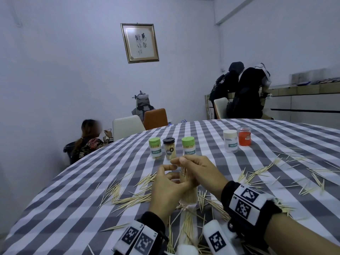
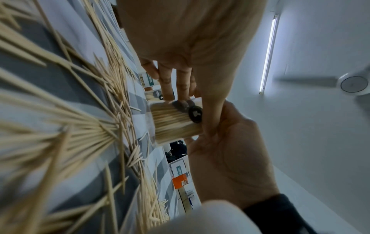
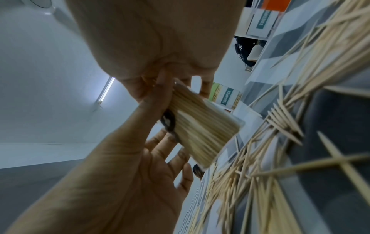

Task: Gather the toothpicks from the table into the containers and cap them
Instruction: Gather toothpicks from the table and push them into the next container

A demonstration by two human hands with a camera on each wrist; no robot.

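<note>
Toothpicks (image 1: pixel 128 199) lie scattered over the checked table (image 1: pixel 73 208), thickest at the left and just in front of me. Behind them, at the far left, stands a green-capped jar (image 1: pixel 155 148), then a black-capped jar (image 1: pixel 169 149), then a second green-capped jar (image 1: pixel 188 145), all three upright and full.

My left hand (image 1: pixel 165 188) comes next, nearer me than those jars. Its fingers (image 2: pixel 166 85) are curled round the side of an open clear jar (image 1: pixel 188 196) that stands upright on the table, packed with picks; the wrist views show a dark round label on its wall. My right hand (image 1: pixel 200 173) is over the jar's mouth, fingers (image 1: pixel 181 160) pinched together on a small bundle (image 1: pixel 184 172) of picks held upright, lower ends in the jar. The two hands touch at the jar.

Right of my hands more toothpicks fan out across the cloth toward the table's edge. Farther back on that side a white-capped jar (image 1: pixel 230 140) stands just beside a red jar (image 1: pixel 244 136) with a clear lid.

Beyond the table are chairs (image 1: pixel 128 126), seated people, and a framed picture (image 1: pixel 139 43) on the wall.
</note>
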